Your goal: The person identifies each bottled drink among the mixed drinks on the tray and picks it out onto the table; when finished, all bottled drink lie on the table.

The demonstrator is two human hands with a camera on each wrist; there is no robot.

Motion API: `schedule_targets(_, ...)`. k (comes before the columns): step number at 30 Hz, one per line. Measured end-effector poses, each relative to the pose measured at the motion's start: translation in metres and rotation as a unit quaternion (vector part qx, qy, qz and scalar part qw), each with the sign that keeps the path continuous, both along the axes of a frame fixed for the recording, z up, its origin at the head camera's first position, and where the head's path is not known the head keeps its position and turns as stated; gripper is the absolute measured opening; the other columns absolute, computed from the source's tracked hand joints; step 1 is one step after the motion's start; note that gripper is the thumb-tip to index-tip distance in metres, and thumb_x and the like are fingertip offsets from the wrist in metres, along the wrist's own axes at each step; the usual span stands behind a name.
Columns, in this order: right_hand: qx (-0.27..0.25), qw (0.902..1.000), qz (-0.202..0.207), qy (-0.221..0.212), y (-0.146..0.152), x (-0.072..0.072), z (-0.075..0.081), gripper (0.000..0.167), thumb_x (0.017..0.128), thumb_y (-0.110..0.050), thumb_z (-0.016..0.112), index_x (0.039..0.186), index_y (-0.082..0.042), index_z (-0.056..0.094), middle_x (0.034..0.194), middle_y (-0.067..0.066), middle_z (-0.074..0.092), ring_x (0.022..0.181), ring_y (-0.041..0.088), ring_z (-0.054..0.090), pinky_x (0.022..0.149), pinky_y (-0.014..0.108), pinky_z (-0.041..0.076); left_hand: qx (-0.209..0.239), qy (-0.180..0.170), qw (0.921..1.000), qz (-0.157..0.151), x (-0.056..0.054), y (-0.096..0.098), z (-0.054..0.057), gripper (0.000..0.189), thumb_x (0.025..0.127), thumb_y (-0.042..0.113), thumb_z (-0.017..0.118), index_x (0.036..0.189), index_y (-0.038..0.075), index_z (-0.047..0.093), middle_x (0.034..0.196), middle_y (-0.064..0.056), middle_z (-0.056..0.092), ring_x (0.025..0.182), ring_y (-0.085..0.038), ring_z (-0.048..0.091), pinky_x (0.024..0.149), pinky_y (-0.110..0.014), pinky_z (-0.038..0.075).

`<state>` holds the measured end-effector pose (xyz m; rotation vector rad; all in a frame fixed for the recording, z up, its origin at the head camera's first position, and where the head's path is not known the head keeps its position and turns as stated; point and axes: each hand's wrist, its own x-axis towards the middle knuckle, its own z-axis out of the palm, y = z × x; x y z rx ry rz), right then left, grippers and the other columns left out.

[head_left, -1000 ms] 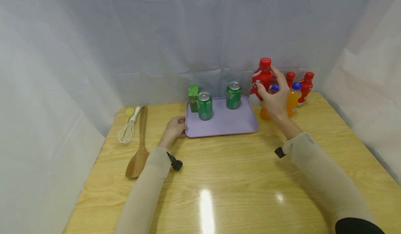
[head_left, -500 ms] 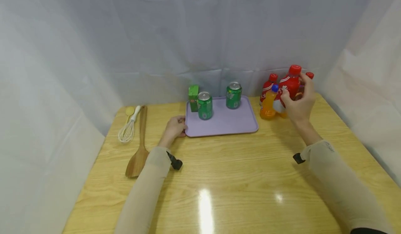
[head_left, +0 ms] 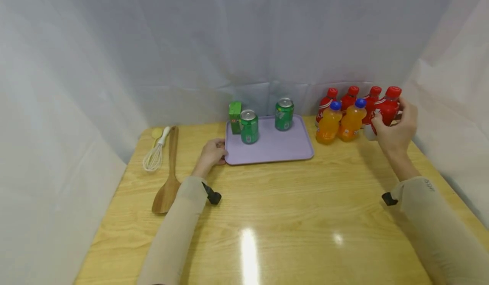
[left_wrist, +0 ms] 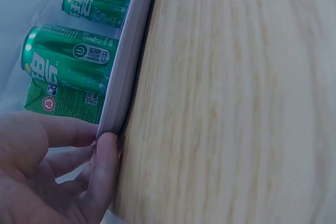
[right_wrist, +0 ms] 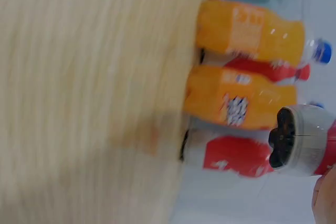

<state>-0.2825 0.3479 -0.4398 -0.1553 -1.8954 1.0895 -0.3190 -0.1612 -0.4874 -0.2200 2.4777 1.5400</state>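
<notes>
My left hand [head_left: 211,153] pinches the left rim of a purple tray [head_left: 280,151] between thumb and fingers, as the left wrist view confirms. Standing on the tray are two green soda cans [head_left: 249,128] and a green drink carton [head_left: 234,118]. Over at the right, my right hand [head_left: 400,134] grips a red-capped bottle [head_left: 389,107] with a red label. Its dark base [right_wrist: 283,137] shows in the right wrist view, lifted off the table. Left of it stand two orange soda bottles [head_left: 328,126] with blue caps, in front of several more red bottles [head_left: 327,102].
On the left of the wooden table [head_left: 290,217] lie a wooden spatula [head_left: 168,191], a white whisk [head_left: 154,155] and a yellow utensil [head_left: 156,133]. A pale curtain [head_left: 198,56] hangs behind and along both sides.
My right hand has carried the red bottle rightward, from beside the tray, past the orange bottles, to the right end of the row. The left hand keeps its place on the tray.
</notes>
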Motion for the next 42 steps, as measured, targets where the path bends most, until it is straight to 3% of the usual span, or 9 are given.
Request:
schedule_targets(7, 0.018, 0.9935, -0.045, -0.104, 0.016, -0.005, -0.007, 0.059, 0.092, -0.03, 0.072, 0.147, -0.02, 0.056, 0.131, -0.006, 0.059, 0.103, -0.008, 0.043, 0.086, 0.01, 0.044, 0.001, -0.008, 1.0, 0.001, -0.001, -0.001, 0.0, 0.064, 0.093, -0.004, 0.062, 0.156, 0.005, 0.05, 0.13, -0.019, 0.062, 0.088, -0.017, 0.064, 0.061, -0.02, 0.061)
schedule_targets(12, 0.027, 0.9878, -0.041, -0.148, 0.022, -0.009, -0.011, 0.062, 0.094, -0.034, 0.07, 0.151, -0.018, 0.052, 0.14, 0.007, 0.059, 0.103, -0.003, 0.042, 0.088, 0.012, 0.044, 0.002, -0.007, 1.0, 0.0, 0.0, 0.0, 0.002, 0.064, 0.094, -0.004, 0.062, 0.156, 0.005, 0.05, 0.13, -0.018, 0.061, 0.09, -0.018, 0.064, 0.061, -0.02, 0.061)
schedule_targets(18, 0.026, 0.9812, -0.032, -0.189, 0.027, -0.013, -0.015, 0.064, 0.095, -0.032, 0.069, 0.153, -0.014, 0.048, 0.136, 0.01, 0.056, 0.102, 0.007, 0.046, 0.085, 0.012, 0.042, 0.0, -0.007, 1.0, -0.002, 0.003, 0.001, 0.003, 0.062, 0.094, -0.004, 0.061, 0.155, 0.004, 0.051, 0.131, -0.019, 0.061, 0.089, -0.017, 0.062, 0.06, -0.017, 0.059)
schedule_targets(27, 0.031, 0.9765, -0.021, -0.212, 0.03, -0.023, -0.018, 0.066, 0.096, -0.031, 0.068, 0.156, -0.012, 0.047, 0.139, 0.016, 0.06, 0.104, 0.012, 0.049, 0.085, 0.012, 0.043, 0.001, -0.013, 0.9999, 0.001, -0.001, 0.0, 0.002, 0.062, 0.096, -0.002, 0.06, 0.156, 0.005, 0.05, 0.136, -0.02, 0.062, 0.091, -0.017, 0.064, 0.06, -0.018, 0.06)
schedule_targets(35, 0.03, 0.9748, -0.019, -0.22, 0.032, -0.027, -0.024, 0.065, 0.097, -0.032, 0.067, 0.155, -0.011, 0.047, 0.142, 0.017, 0.061, 0.112, 0.024, 0.053, 0.085, 0.015, 0.043, -0.002, -0.012, 0.9999, -0.001, -0.004, -0.001, -0.002, 0.063, 0.096, -0.002, 0.061, 0.157, 0.007, 0.049, 0.138, -0.021, 0.061, 0.087, -0.016, 0.064, 0.06, -0.019, 0.06)
schedule_targets(42, 0.027, 0.9701, -0.023, -0.24, 0.032, -0.028, -0.031, 0.067, 0.097, -0.032, 0.067, 0.156, -0.01, 0.046, 0.142, 0.018, 0.062, 0.107, 0.022, 0.052, 0.079, 0.012, 0.038, -0.001, -0.014, 0.9999, -0.005, -0.004, -0.002, -0.001, 0.063, 0.097, -0.001, 0.061, 0.158, 0.007, 0.047, 0.14, -0.02, 0.061, 0.091, -0.018, 0.065, 0.06, -0.02, 0.06)
